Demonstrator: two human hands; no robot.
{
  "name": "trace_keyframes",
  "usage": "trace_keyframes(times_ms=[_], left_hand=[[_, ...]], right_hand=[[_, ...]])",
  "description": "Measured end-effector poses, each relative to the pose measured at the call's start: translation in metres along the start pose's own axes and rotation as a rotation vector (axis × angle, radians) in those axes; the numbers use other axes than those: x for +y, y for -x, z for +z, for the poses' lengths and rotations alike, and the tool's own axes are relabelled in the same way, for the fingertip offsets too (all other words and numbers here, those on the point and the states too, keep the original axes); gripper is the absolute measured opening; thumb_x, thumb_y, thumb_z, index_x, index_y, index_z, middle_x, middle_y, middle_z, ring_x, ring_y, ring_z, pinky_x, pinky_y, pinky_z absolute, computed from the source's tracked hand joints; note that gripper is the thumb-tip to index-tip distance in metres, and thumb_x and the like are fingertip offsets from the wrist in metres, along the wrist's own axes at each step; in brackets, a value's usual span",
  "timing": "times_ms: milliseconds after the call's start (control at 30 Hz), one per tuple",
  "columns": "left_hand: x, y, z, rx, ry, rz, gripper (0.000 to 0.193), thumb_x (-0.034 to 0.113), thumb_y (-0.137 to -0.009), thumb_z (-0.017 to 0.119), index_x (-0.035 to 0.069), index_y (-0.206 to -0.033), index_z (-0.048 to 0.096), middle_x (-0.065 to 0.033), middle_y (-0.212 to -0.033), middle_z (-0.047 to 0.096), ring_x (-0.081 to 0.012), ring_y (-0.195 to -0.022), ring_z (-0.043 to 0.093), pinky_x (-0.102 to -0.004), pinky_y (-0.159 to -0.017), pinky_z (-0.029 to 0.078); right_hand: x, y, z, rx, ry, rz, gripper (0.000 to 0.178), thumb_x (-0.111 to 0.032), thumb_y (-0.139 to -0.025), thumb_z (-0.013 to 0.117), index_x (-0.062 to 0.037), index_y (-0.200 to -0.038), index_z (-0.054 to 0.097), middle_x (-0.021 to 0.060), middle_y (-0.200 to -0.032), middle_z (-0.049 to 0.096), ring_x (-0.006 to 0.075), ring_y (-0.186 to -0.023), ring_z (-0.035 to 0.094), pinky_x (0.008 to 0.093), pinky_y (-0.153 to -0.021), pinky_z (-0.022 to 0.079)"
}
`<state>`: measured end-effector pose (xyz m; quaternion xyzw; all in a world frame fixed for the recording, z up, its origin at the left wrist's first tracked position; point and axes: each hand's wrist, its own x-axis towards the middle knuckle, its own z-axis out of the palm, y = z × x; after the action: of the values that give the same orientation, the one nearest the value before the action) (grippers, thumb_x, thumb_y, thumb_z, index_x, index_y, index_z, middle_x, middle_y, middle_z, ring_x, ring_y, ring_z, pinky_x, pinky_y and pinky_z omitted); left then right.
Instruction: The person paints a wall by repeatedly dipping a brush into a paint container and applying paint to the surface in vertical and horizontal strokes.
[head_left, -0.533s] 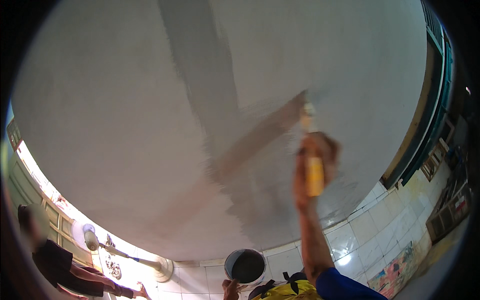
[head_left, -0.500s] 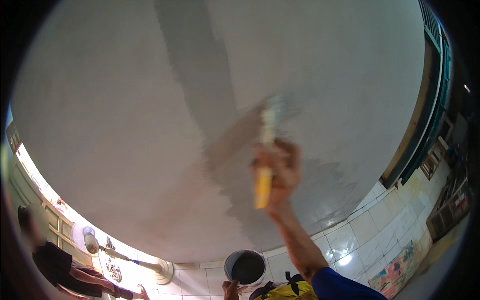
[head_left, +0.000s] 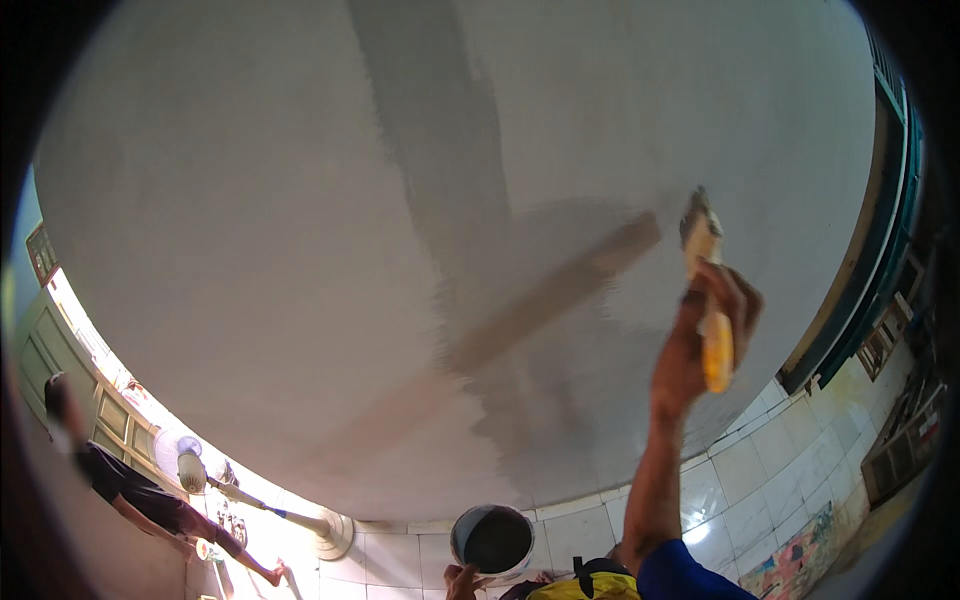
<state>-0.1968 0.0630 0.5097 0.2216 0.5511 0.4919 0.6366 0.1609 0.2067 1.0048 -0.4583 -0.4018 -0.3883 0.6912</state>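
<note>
My right hand (head_left: pixel 722 325) is closed around the handle of a paintbrush (head_left: pixel 704 245) with a yellow handle end. Its bristles point up and are at or close to the grey wall (head_left: pixel 240 220); actual contact is hard to tell. Darker grey strokes (head_left: pixel 455 130) run down the wall and spread out low, left of the brush. Low in the picture, my left hand (head_left: pixel 463 582) grips the near left side of a paint bucket (head_left: pixel 492 506), which contains dark grey liquid. Part of that hand lies beyond the lower edge.
A standing fan (head_left: pixel 235 493) is at the lower left, near another person (head_left: pixel 130 485) by panelled doors (head_left: pixel 45 345). White floor tiles (head_left: pixel 745 465) border the wall's foot. A dark green frame (head_left: pixel 850 320) edges the wall at right, with wooden items (head_left: pixel 905 425) beyond.
My right hand has carried the brush rightward across the wall, away from the dark strokes. My left hand still holds the bucket. The view has shifted slightly.
</note>
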Motion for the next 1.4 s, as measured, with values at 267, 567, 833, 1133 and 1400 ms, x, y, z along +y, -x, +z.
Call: trace_keyframes(times_ms=[267, 567, 833, 1133, 1400], left_hand=[[0.003, -0.001, -0.015, -0.009, -0.107, -0.007, 0.030, 0.017, -0.084, 0.068, -0.004, -0.091, 0.048, -0.0121, -0.081, 0.053, -0.0224, -0.066, 0.058, -0.0452, -0.063, 0.061], [0.015, 0.008, 0.003, 0.026, -0.068, -0.057, 0.032, 0.013, -0.085, 0.066, -0.009, -0.094, 0.045, -0.0177, -0.087, 0.053, -0.0280, -0.068, 0.059, -0.0483, -0.065, 0.061], [-0.012, -0.020, -0.025, -0.003, -0.089, 0.002, 0.030, 0.017, -0.085, 0.067, -0.007, -0.089, 0.049, -0.0155, -0.075, 0.054, -0.0254, -0.057, 0.057, -0.0489, -0.063, 0.061], [-0.009, -0.006, -0.017, -0.055, -0.061, 0.096, 0.042, 0.029, -0.084, 0.072, -0.006, -0.088, 0.050, -0.0152, -0.080, 0.056, -0.0235, -0.064, 0.060, -0.0466, -0.066, 0.061], [0.010, 0.009, 0.006, -0.109, -0.037, 0.037, 0.044, 0.034, -0.083, 0.073, -0.004, -0.084, 0.049, -0.0120, -0.076, 0.053, -0.0201, -0.064, 0.057, -0.0451, -0.063, 0.061]], right_hand=[[-0.114, 0.028, 0.050, -0.460, -0.670, -0.020, 0.032, -0.002, -0.078, 0.069, -0.0071, -0.109, 0.064, 0.0119, -0.097, 0.061, 0.0248, -0.082, 0.062, 0.0317, -0.066, 0.050], [-0.009, -0.019, 0.021, 0.094, -0.119, 0.012, 0.022, 0.004, -0.087, 0.059, -0.0066, -0.105, 0.065, 0.0078, -0.099, 0.057, 0.0188, -0.085, 0.056, 0.0329, -0.069, 0.049], [-0.133, 0.030, 0.069, -0.364, -0.443, -0.046, 0.032, -0.010, -0.074, 0.070, -0.0105, -0.105, 0.066, 0.0103, -0.100, 0.058, 0.0228, -0.082, 0.060, 0.0308, -0.063, 0.050], [-0.012, -0.029, 0.026, 0.113, -0.326, 0.290, 0.027, 0.006, -0.083, 0.060, -0.0069, -0.105, 0.065, 0.0063, -0.098, 0.056, 0.0200, -0.090, 0.057, 0.0317, -0.077, 0.048], [-0.119, 0.005, 0.084, -0.234, -0.407, -0.044, 0.027, 0.000, -0.074, 0.068, -0.0120, -0.098, 0.069, 0.0090, -0.095, 0.059, 0.0239, -0.085, 0.060, 0.0336, -0.068, 0.050]])
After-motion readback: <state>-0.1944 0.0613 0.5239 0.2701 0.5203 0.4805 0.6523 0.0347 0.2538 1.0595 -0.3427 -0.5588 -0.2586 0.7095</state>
